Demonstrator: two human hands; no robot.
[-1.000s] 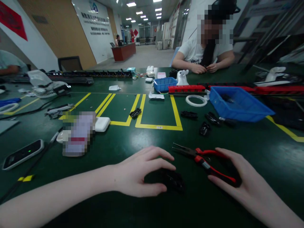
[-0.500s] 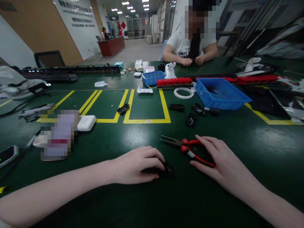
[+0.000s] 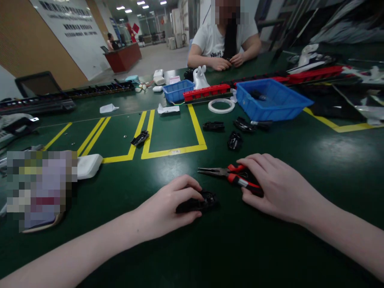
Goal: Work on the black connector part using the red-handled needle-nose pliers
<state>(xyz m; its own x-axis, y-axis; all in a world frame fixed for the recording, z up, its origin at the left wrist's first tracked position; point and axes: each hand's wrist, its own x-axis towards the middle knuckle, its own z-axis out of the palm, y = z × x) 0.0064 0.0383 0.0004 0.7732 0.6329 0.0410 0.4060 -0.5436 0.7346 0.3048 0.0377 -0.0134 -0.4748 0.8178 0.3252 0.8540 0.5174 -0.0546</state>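
My left hand is curled over a small black plastic part on the green table, gripping it between thumb and fingers. My right hand lies over the red handles of a pair of needle-nose pliers, fingers closing round them. The pliers' metal jaws point left, just above the black part. Both hands rest near the table's front edge.
Several loose black parts lie beyond the pliers. A large blue bin, a small blue bin, a white tape ring and red strips stand farther back. A person sits opposite. A white box lies left.
My right hand has slid left along the pliers and closed over their handles. My left hand has tightened on the black part. The view has shifted rightwards and downwards.
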